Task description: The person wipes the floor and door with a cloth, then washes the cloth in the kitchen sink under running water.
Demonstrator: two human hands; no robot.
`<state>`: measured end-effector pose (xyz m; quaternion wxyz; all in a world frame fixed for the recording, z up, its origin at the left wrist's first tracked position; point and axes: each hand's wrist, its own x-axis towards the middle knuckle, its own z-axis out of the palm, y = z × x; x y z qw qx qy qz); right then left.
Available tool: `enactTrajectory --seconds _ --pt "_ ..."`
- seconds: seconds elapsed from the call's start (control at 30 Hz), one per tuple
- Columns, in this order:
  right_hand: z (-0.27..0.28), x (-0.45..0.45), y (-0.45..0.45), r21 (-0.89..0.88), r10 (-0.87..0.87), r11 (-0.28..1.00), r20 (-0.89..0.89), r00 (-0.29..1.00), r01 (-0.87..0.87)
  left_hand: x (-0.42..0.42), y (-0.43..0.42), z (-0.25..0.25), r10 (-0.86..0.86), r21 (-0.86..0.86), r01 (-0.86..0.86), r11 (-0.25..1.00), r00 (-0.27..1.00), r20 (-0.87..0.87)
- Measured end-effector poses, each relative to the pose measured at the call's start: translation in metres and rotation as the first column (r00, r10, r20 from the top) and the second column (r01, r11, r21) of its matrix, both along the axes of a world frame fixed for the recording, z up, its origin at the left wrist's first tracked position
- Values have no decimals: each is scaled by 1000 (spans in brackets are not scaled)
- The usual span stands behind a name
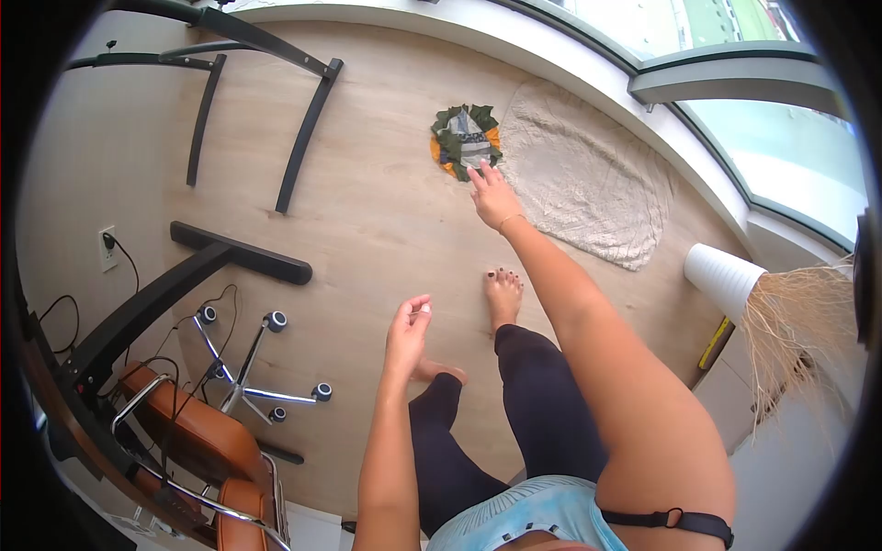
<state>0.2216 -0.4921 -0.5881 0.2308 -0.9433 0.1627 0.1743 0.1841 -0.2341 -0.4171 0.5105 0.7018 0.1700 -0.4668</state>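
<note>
Right hand reaching to the bunched, multicoloured cloth, head view.
The right hand (496, 197) has its fingers spread at the near edge of the bunched cloth (470, 138), which lies on the floor (367, 174) just beside the wide pale cloth (588, 174); whether the fingertips touch it is unclear. The step in hand looks like the reach itself; a firm hold would call for lowering the fingertips and closing them on a fold. The right arm stretches well forward, palm seemingly down. The left hand (404, 340) hangs bent inward, thumb near the fingers; whether it pinches anything, I cannot tell.
</note>
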Motion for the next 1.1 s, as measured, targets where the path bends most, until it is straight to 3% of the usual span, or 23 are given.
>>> enactTrajectory --seconds 0.13,0.23,0.3,0.4,0.43,0.47,0.53,0.6,0.67,0.73,0.77,0.83,0.9,1.0,1.1 --pt "-73 53 -2 -69 -100 991 153 983 111 18 11 -76 -5 -2 5 1000 998 64" --pt "-112 77 -10 -253 -63 962 176 982 107 27 21 -120 27 -40 -23 999 996 87" --pt "-128 91 -33 -283 -26 955 235 972 94 33 24 -141 49 -60 -44 997 995 88" --pt "-142 139 -95 -317 -206 885 394 896 342 42 22 -140 43 -10 -43 999 996 82" --pt "-145 159 -111 -319 -298 832 432 851 453 48 20 -135 -19 -26 21 999 996 82" --pt "-148 179 -110 -307 -294 837 446 846 452 53 20 -134 -78 -39 81 996 993 84" --pt "-150 204 -98 -346 -490 662 471 733 665 55 22 -140 -21 -50 26 998 994 105" --pt "-141 198 -58 -329 -179 888 398 900 322 55 24 -139 32 -68 -23 997 991 127" --pt "-135 168 7 -253 273 950 379 884 -185 53 27 -136 13 -21 -10 1000 990 143" --pt "-134 121 46 -102 652 743 334 681 -661 56 28 -121 14 -8 -13 1000 993 119" --pt "-127 116 42 -103 749 633 331 574 -768 60 31 -113 5 5 -5 1000 995 97" --pt "-130 148 12 -182 707 698 326 628 -692 62 39 -102 43 27 -47 999 989 138" --pt "-138 206 -30 -343 416 892 367 832 -294 57 49 -100 68 44 -76 996 984 163" --pt "-146 277 -68 -354 -61 914 361 931 196 50 61 -100 131 33 -140 990 973 193" --pt "-145 287 1 -342 43 933 408 912 109 45 70 -99 173 15 -180 984 964 200"
